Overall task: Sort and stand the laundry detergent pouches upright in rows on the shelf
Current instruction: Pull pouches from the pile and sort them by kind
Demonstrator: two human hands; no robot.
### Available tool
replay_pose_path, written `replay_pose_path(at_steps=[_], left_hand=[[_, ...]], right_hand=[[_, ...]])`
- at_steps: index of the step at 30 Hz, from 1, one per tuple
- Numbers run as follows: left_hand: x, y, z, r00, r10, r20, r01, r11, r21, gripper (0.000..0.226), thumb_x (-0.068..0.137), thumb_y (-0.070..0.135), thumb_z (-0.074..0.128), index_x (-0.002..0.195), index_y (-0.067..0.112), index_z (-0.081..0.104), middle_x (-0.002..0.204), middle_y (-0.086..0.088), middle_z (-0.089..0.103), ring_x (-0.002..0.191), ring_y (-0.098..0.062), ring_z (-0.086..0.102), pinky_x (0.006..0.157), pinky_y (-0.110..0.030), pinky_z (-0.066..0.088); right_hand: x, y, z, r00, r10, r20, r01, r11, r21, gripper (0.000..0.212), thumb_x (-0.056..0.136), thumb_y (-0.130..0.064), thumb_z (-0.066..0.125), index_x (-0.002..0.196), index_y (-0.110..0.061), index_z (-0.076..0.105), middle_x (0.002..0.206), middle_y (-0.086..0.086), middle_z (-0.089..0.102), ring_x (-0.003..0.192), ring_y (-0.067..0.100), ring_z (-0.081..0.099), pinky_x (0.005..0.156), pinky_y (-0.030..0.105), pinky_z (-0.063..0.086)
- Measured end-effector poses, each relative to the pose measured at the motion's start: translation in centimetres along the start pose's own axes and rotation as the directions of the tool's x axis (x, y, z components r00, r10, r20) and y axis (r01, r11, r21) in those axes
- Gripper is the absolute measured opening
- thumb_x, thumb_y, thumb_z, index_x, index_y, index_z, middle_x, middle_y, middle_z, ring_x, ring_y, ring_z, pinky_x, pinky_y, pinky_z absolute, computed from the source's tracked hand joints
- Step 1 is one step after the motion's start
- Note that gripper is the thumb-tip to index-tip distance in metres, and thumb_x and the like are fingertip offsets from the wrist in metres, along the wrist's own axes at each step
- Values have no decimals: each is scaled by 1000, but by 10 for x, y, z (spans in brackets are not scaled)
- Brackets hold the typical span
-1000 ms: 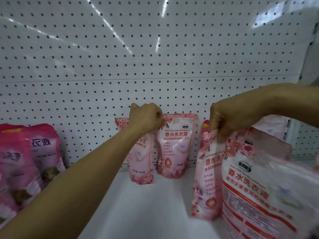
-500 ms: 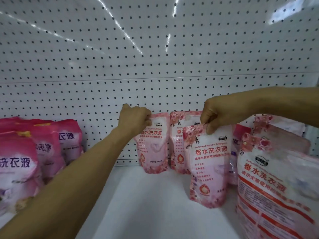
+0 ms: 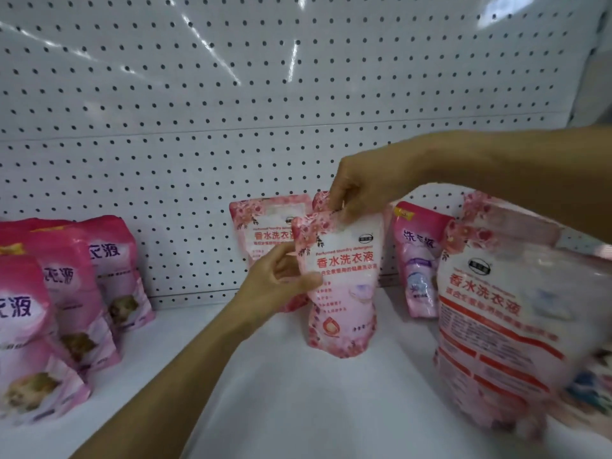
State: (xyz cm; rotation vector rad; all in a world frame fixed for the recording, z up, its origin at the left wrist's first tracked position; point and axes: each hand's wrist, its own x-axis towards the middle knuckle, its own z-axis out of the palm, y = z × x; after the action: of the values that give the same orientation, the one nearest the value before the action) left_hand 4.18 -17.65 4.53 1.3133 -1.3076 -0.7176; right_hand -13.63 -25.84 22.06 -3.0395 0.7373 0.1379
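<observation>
A small pale-pink floral detergent pouch (image 3: 344, 293) stands upright on the white shelf (image 3: 298, 392) in the middle. My right hand (image 3: 361, 190) pinches its top edge from above. My left hand (image 3: 281, 283) grips its left side, thumb on the front. Right behind it, against the pegboard, stands another pale-pink pouch (image 3: 258, 226), with a further one mostly hidden behind my right hand. A deep-pink pouch (image 3: 417, 260) stands to the right at the back.
A row of deep-pink pouches (image 3: 66, 293) stands at the left, running front to back. A large pale-pink pouch (image 3: 503, 326) looms close at the right front, blurred. A white pegboard (image 3: 265, 94) backs the shelf.
My left hand let go of the back pouch and came forward onto the side of the pouch my right hand holds. That pouch now rests on the shelf in front of the back ones.
</observation>
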Motion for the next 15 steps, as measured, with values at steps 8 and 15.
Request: replay_pose_path(at_steps=[8,15], left_hand=[[-11,-27,39,995,-52,85,47,997,55,46,70,10,85,106,31,65,102,15,74,92,3,69,69,-15,56],[-20,-26,29,999,-35,13,34,998,56,41,76,8,81,111,24,67,100,15,73,85,4,71,65,-15,57]], right_hand=[[-110,8,-15,875,480,66,-460,865,-202,55,65,-76,55,76,-25,74,70,-10,74,74,12,71,78,36,57],[-121,11,19,898,439,36,-436,897,-70,23,85,-29,71,64,-21,69,62,-14,70,57,3,66,59,23,48]])
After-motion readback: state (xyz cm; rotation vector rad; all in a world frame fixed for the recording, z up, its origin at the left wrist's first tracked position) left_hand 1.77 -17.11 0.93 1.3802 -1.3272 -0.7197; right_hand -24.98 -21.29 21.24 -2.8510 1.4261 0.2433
